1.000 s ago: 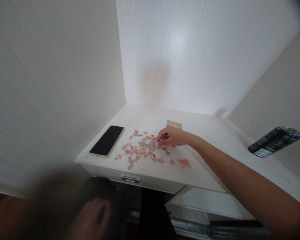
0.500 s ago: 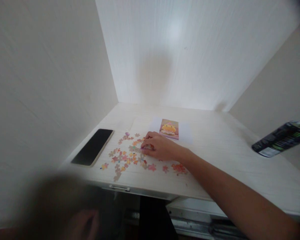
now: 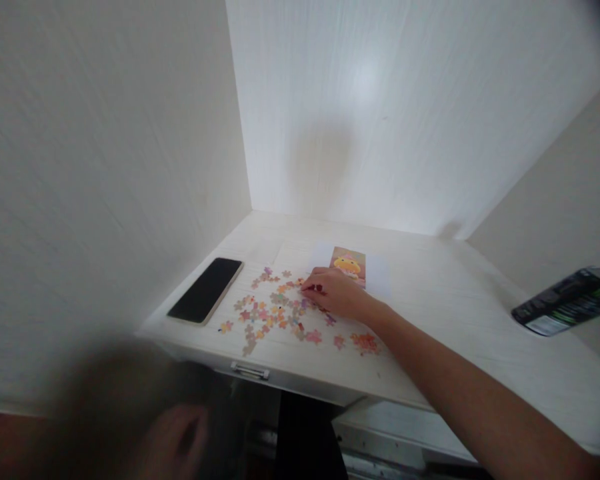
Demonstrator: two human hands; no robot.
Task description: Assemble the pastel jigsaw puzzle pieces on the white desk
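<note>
My right hand (image 3: 336, 293) reaches in from the right over loose puzzle pieces (image 3: 263, 312) spread on the white tabletop. Its thumb and fingertips are pinched together at the right side of the spread. Whatever sits between them is too small and covered to make out. Just behind the hand lies a picture card (image 3: 349, 261) with a yellow figure, on a pale sheet; the hand and wrist overlap its lower part. Close to the forearm is a small heap of orange-red pieces (image 3: 365, 343). My left hand does not show.
A dark-screened phone (image 3: 206, 291) lies left of the pieces. On the right stands a black and green can (image 3: 567, 303). White panels (image 3: 325, 100) enclose the table. A drawer handle (image 3: 250, 371) is on the front edge. A blurred head with an ear (image 3: 180, 433) is at lower left.
The fingers of my right hand have drawn together into a pinch and the hand has shifted slightly right over the pieces. The whole view has also shifted a little.
</note>
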